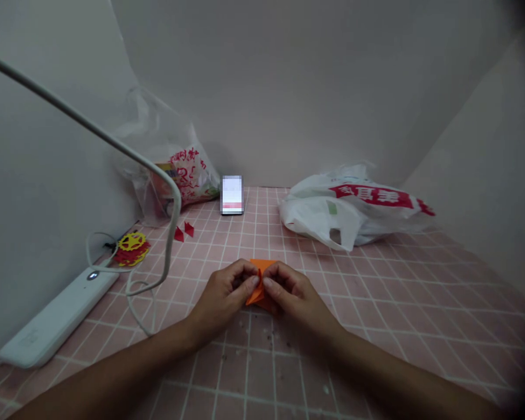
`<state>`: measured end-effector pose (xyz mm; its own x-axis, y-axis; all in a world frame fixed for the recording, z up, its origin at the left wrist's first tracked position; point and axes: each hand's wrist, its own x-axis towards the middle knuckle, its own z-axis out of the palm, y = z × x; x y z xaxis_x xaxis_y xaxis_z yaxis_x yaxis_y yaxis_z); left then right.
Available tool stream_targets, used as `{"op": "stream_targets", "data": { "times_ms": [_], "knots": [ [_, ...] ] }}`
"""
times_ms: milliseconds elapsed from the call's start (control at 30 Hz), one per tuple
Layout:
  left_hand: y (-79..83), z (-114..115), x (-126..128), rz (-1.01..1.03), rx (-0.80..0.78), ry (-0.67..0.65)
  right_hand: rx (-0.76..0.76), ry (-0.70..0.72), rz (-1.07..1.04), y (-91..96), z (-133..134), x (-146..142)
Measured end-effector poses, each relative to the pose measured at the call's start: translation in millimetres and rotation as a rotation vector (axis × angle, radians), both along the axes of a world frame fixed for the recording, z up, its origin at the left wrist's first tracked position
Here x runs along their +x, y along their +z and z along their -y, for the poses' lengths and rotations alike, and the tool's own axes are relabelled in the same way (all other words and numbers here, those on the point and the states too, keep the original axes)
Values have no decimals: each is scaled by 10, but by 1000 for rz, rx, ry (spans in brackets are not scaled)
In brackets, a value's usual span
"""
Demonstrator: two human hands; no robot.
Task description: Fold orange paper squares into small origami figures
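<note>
The left hand (pixel 224 290) and right hand (pixel 296 290), both nearly closed, pinch the orange paper (pixel 263 265), hiding its sides and leaving its folds unclear.

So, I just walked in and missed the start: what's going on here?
A person's left hand and right hand pinch a small, folded orange paper over a pink surface with a white grid. Its folds are partly hidden by the hands. Two small, pointed red pieces lie farther back, to the left, touched by neither hand.
</note>
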<state>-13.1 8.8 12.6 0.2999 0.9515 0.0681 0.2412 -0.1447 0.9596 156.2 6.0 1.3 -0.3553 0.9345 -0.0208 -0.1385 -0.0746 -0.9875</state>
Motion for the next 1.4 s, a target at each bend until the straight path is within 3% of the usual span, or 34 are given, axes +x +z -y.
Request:
{"op": "stream_targets", "data": {
  "times_ms": [367,667,867,967,1167,1400],
  "knots": [
    [-4,2,8,-127,73,-29,111,-63,111,46,5,8],
    [45,18,2,-310,206,-56,526,-148,420,59,28,47],
    [0,34,40,20,-197,-93,657,-143,498,67,32,56],
    [-27,30,46,93,-241,-108,676,-147,526,63,34,60],
    [-6,22,20,-29,-117,-115,646,-165,534,49,35,66],
    [22,9,20,30,-148,-109,452,-151,447,115,-5,79]
  ]
}}
